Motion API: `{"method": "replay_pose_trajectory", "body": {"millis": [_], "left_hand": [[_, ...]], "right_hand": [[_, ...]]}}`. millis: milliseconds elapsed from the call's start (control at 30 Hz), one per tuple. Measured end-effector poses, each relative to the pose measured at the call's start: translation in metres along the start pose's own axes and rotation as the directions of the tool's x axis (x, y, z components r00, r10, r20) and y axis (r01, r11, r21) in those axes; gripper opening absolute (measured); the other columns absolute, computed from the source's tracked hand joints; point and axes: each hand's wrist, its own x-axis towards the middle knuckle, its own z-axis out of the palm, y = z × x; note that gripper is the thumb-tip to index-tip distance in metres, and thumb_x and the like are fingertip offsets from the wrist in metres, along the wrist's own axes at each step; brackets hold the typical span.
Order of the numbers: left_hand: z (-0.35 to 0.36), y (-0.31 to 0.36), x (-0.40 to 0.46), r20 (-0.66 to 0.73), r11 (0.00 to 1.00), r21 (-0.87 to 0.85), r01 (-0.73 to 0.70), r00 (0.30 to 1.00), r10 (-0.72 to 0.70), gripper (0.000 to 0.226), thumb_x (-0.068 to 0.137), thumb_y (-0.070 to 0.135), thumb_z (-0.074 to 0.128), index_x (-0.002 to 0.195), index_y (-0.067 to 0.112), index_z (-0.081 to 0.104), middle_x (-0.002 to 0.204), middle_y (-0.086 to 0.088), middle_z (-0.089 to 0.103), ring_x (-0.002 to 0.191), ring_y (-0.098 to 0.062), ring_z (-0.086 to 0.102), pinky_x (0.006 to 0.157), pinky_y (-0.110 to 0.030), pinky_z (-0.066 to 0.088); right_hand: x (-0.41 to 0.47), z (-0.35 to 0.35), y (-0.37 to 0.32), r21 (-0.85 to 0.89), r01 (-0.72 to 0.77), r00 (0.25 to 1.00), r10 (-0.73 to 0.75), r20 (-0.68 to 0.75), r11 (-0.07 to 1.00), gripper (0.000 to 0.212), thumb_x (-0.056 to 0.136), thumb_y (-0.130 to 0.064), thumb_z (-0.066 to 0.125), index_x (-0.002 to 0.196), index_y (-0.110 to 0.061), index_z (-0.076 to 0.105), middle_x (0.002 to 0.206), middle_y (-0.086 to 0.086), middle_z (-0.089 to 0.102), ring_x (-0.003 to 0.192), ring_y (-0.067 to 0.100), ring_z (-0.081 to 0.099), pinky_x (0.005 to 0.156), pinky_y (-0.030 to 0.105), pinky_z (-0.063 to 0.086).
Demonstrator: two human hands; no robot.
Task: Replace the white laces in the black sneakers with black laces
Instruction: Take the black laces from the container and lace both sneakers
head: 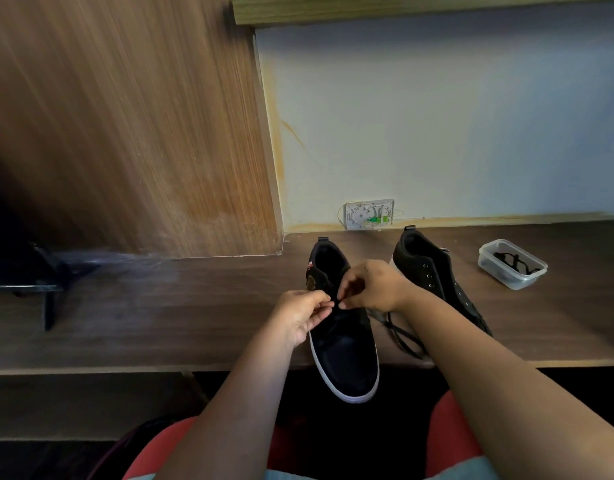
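Two black sneakers sit on your counter; over the nearer one, your left hand and right hand pinch the black lace. It looks limp and light, so grip near its tip.

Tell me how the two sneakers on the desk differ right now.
The near sneaker stands upright with both hands, left hand and right hand, pinching a black lace over it; the far sneaker leans on its side, untouched. The near one's toe overhangs the desk edge; the far one lies fully on it. The far one's eyelets show empty. Both are black with white soles.
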Motion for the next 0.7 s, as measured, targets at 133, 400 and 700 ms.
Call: {"method": "replay_pose_trajectory", "body": {"millis": [133,400,700], "left_hand": [[-0.0017,-0.0033,-0.0032,-0.007,0.999,-0.027,-0.023,1.000,0.022,0.010,0.085,-0.008,0.063,0.080,0.001,0.062,0.069,-0.011,0.068,0.055,-0.009,0.065,0.052,-0.015,0.053],[-0.0016,-0.0038,-0.0074,0.008,0.996,-0.077,0.045,0.999,-0.044,0.011,0.086,-0.006,0.060,0.081,0.004,0.063,0.055,-0.003,0.066,0.042,-0.003,0.056,0.043,-0.012,0.045],[0.0018,-0.0101,-0.0064,-0.011,0.990,0.101,-0.102,0.995,0.103,0.013,0.087,0.000,0.063,0.077,0.008,0.065,0.071,-0.005,0.064,0.055,-0.006,0.057,0.051,-0.014,0.048]], "right_hand": [[0.0025,0.0047,-0.0027,-0.053,-0.023,1.000,0.023,-0.008,0.998,0.017,0.069,-0.016,0.085,0.080,-0.020,0.074,0.071,-0.014,0.063,0.064,-0.002,0.057,0.059,0.006,0.043],[0.0024,0.0053,0.0006,-0.102,-0.038,0.998,0.034,-0.043,0.994,0.017,0.070,-0.018,0.085,0.083,-0.022,0.074,0.074,-0.014,0.063,0.069,0.001,0.059,0.063,0.010,0.042],[0.0000,-0.0013,0.0034,-0.149,-0.080,0.996,0.086,0.034,0.986,0.007,0.077,-0.015,0.066,0.076,-0.022,0.065,0.083,-0.004,0.063,0.081,0.014,0.060,0.074,0.026,0.049]]}}
